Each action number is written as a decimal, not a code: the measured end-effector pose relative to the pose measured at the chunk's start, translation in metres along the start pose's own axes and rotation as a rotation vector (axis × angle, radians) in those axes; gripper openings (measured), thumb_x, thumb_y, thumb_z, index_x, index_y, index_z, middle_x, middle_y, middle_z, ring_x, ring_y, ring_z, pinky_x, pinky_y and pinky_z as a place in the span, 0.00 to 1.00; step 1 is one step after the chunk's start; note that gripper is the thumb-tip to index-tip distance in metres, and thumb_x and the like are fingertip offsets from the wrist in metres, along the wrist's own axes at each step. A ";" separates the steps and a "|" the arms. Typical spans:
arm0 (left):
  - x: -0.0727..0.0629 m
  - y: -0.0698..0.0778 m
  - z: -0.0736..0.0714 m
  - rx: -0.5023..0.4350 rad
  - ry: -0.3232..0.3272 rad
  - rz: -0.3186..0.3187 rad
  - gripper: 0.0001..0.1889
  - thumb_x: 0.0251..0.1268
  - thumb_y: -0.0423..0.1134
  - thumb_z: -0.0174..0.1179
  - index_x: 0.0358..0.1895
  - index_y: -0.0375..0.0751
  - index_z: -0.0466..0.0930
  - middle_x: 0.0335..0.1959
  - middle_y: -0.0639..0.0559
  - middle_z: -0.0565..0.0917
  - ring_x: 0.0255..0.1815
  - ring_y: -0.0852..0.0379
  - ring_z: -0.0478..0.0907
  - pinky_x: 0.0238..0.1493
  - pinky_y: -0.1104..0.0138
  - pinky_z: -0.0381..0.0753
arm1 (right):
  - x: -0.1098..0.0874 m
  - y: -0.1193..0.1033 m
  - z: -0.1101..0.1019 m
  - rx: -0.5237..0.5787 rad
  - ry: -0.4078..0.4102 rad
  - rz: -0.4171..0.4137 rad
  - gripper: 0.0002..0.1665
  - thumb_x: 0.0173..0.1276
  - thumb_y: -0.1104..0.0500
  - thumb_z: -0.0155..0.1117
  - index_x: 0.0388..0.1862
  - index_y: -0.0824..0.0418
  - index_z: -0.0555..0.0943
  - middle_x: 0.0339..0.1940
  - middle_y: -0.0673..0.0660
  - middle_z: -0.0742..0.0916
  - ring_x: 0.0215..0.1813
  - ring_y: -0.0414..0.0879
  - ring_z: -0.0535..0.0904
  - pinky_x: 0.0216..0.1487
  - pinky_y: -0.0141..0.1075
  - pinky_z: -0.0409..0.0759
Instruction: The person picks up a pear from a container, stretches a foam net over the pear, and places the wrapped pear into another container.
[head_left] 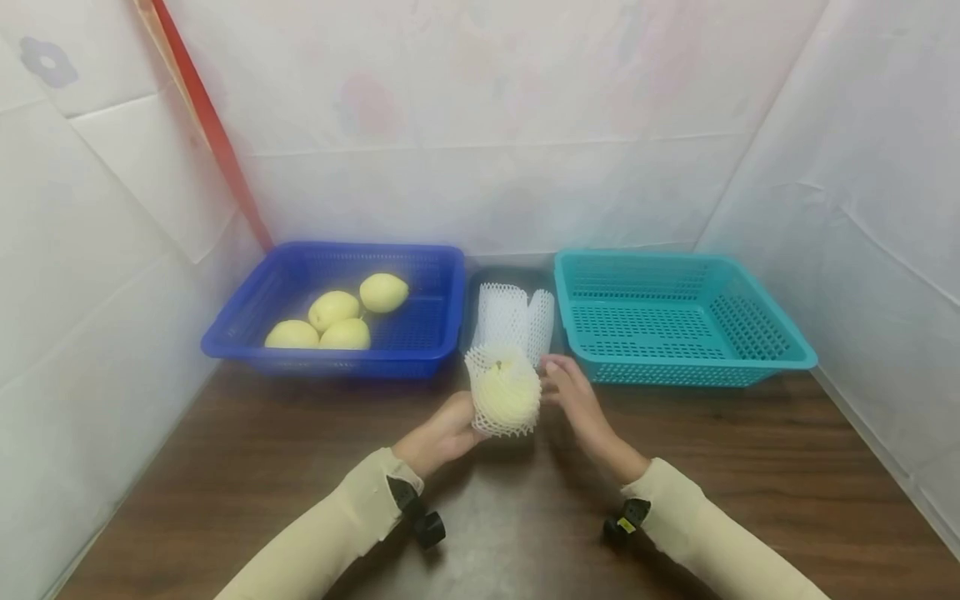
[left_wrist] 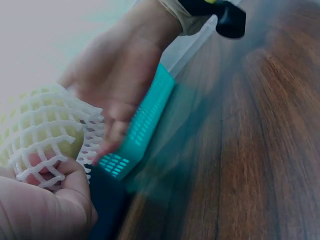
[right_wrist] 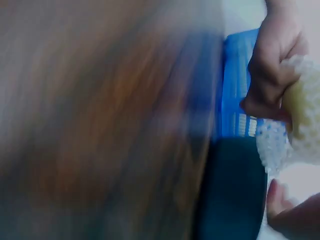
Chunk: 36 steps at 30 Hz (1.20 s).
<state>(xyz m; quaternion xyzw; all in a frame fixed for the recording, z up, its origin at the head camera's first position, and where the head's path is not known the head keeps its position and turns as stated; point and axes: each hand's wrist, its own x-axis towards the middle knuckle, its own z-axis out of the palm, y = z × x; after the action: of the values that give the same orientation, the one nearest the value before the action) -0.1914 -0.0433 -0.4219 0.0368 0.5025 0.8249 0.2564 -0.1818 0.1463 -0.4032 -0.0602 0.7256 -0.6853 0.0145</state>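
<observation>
A pale yellow pear [head_left: 507, 395] sits in a white foam net [head_left: 480, 422], its stem showing at the top. From its left side my left hand [head_left: 448, 432] grips the netted pear; in the left wrist view a fingertip of that left hand [left_wrist: 45, 205] shows through the mesh. On the other side my right hand [head_left: 579, 408] has its fingers loosely extended, right by the net's edge. The right wrist view catches only part of this right hand [right_wrist: 295, 216] at the lower right, below the pear [right_wrist: 302, 107].
Several more pears [head_left: 333, 310] lie in a blue basket [head_left: 442, 354] at the left. A teal basket [head_left: 675, 373] stands at the right. Between them, a dark tray [head_left: 491, 275] holds white foam nets [head_left: 504, 315]. White cloth [head_left: 465, 200] hangs behind the brown wooden table [head_left: 300, 433].
</observation>
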 end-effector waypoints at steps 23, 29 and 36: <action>-0.004 0.007 0.017 0.001 0.135 -0.039 0.16 0.73 0.32 0.43 0.55 0.26 0.72 0.36 0.49 0.82 0.36 0.58 0.78 0.39 0.68 0.78 | -0.015 -0.029 0.019 -0.128 -0.123 -0.269 0.50 0.43 0.71 0.74 0.65 0.72 0.59 0.54 0.67 0.74 0.50 0.54 0.73 0.52 0.47 0.74; -0.004 0.007 0.019 -0.012 0.150 -0.027 0.13 0.73 0.32 0.43 0.51 0.30 0.74 0.35 0.50 0.79 0.37 0.58 0.77 0.43 0.66 0.76 | -0.001 -0.013 0.013 -0.135 -0.086 -0.234 0.55 0.42 0.68 0.77 0.69 0.64 0.58 0.57 0.64 0.74 0.53 0.54 0.72 0.54 0.48 0.72; -0.012 0.014 0.015 0.079 0.114 -0.031 0.06 0.67 0.27 0.47 0.36 0.36 0.73 0.32 0.49 0.78 0.33 0.56 0.75 0.45 0.62 0.77 | 0.000 -0.033 -0.001 -0.170 -0.055 -0.232 0.60 0.42 0.64 0.78 0.73 0.58 0.56 0.62 0.62 0.72 0.58 0.56 0.71 0.55 0.50 0.74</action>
<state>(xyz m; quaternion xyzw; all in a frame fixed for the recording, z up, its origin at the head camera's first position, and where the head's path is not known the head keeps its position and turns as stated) -0.1819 -0.0418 -0.4008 -0.0079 0.5488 0.8012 0.2384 -0.1801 0.1457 -0.3704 -0.1636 0.7684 -0.6167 -0.0501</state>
